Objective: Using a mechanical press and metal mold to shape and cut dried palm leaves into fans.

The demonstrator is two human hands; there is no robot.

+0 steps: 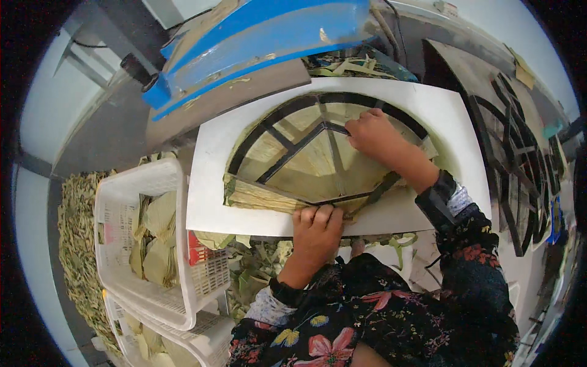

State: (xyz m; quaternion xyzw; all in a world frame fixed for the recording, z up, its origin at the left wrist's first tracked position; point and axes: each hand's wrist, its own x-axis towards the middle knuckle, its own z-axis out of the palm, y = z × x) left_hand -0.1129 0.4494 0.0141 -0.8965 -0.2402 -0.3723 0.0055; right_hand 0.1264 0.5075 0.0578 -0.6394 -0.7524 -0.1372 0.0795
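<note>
A black fan-shaped metal cutting die (291,153) with inner bars lies over pale dried leaf sheets (263,196) on a white board (206,202). My right hand (372,136) is closed on the die's inner bars, right of its middle. At the near edge, my left hand (317,231) has its fingers curled against the die's lower point; the fingertips are hidden. Layers of leaf stick out past the die at the lower left.
A blue machine part (263,37) spans the far side. White plastic baskets (184,244) with cut leaf pieces (160,257) stand at the left, beside a heap of leaf scraps (79,244). More black metal dies (510,159) lie at the right. Leaf scraps litter the space below the board.
</note>
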